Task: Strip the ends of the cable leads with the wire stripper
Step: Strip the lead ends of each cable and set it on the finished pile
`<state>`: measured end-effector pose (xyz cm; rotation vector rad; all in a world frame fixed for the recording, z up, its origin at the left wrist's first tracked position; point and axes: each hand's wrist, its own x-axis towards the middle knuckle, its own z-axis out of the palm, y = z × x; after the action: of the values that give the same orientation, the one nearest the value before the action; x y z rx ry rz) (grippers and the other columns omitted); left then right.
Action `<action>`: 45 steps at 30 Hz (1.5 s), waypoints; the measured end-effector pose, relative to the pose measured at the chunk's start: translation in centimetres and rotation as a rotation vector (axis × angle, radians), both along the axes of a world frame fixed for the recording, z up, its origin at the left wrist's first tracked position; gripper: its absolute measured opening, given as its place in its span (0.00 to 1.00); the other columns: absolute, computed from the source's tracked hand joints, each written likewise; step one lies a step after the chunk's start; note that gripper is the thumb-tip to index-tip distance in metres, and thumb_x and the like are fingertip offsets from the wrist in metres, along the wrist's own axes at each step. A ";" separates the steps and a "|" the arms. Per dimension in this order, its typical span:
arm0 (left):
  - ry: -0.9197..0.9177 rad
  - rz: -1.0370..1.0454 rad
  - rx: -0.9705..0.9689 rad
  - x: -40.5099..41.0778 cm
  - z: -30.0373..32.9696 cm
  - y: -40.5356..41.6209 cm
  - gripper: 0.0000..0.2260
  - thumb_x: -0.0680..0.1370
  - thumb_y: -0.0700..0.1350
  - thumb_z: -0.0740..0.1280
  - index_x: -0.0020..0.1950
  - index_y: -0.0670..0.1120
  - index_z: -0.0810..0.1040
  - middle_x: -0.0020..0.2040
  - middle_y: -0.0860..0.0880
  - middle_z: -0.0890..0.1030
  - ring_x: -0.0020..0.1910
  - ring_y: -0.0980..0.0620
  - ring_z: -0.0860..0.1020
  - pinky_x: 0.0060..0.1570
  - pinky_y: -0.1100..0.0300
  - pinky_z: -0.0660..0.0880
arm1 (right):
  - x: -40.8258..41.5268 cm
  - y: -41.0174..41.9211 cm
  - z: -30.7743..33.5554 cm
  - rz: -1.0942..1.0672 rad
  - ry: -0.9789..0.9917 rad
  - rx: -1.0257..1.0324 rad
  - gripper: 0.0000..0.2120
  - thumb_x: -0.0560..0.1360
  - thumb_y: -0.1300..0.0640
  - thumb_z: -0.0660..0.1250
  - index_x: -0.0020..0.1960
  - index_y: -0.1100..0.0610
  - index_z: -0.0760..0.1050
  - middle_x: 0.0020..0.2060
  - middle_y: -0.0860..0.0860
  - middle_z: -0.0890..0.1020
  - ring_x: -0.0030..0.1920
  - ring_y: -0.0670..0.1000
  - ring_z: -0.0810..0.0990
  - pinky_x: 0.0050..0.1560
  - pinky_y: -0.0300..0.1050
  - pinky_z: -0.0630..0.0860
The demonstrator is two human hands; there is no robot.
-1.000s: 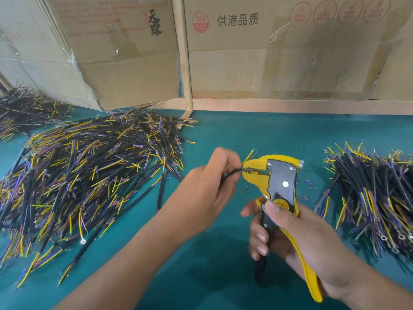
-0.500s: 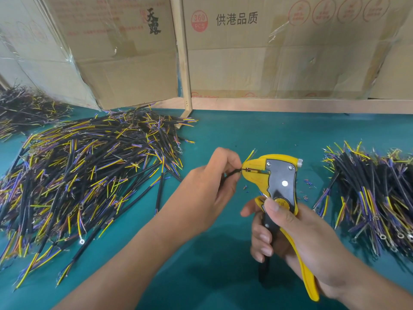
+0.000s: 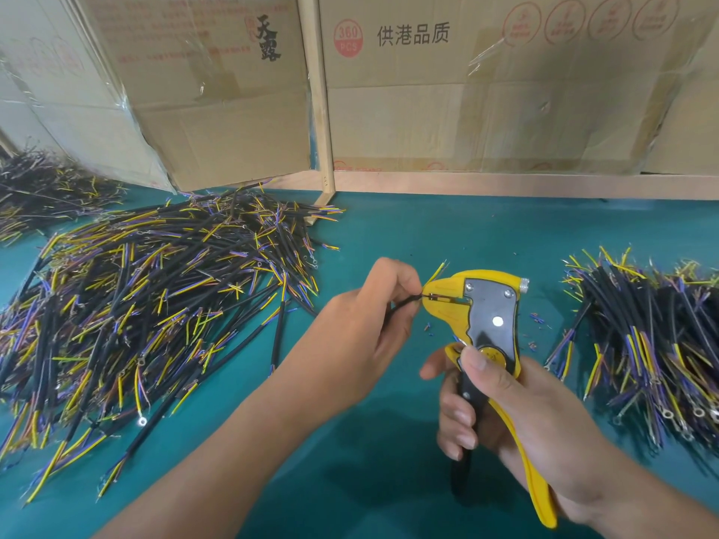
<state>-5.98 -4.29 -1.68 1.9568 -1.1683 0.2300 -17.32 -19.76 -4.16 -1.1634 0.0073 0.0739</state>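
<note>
My right hand (image 3: 517, 414) grips a yellow and black wire stripper (image 3: 486, 317) by its handles, jaws pointing left. My left hand (image 3: 362, 332) pinches a short black cable (image 3: 404, 302) close to its end. One lead of that cable sits inside the stripper's jaws, and a loose yellow lead (image 3: 435, 272) sticks up above them. A big heap of black cables with yellow, blue and purple leads (image 3: 148, 305) lies to the left. A smaller bundle of similar cables (image 3: 653, 344) lies to the right.
Everything lies on a green mat (image 3: 428, 235). Cardboard boxes (image 3: 486, 83) and a wooden post (image 3: 321, 99) stand along the back edge. Another cable heap (image 3: 35, 188) lies at the far left. Small bits of cut insulation (image 3: 539, 319) are scattered near the stripper.
The stripper and my left hand have come closer together, so the lead now reaches deeper into the jaws. Otherwise both hands stay in place.
</note>
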 end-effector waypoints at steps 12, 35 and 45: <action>-0.069 0.019 0.083 0.5 -0.1 0.1 0.06 0.83 0.43 0.63 0.59 0.45 0.72 0.43 0.57 0.79 0.35 0.59 0.69 0.37 0.68 0.67 | -0.4 -0.2 0.9 -0.129 0.093 -0.088 0.24 0.64 0.38 0.75 0.36 0.59 0.75 0.25 0.53 0.62 0.21 0.50 0.59 0.23 0.40 0.64; -0.086 -0.002 -0.050 3.2 -1.0 0.7 0.05 0.84 0.47 0.59 0.60 0.53 0.69 0.40 0.54 0.75 0.33 0.58 0.70 0.36 0.70 0.66 | 0.2 -0.4 1.0 -0.037 0.072 -0.007 0.19 0.73 0.48 0.75 0.51 0.64 0.83 0.32 0.58 0.71 0.32 0.57 0.72 0.35 0.50 0.76; 0.132 -0.125 -0.105 2.3 -1.7 0.3 0.08 0.85 0.44 0.56 0.63 0.50 0.70 0.41 0.54 0.76 0.33 0.57 0.68 0.37 0.68 0.65 | 0.7 -1.2 0.6 -0.092 0.106 0.079 0.18 0.72 0.54 0.75 0.55 0.67 0.81 0.34 0.60 0.71 0.33 0.58 0.71 0.36 0.52 0.77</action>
<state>-3.67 -4.01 -3.39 1.7733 -1.1634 0.0930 -16.61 -20.92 -3.54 -1.0782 0.1498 0.0540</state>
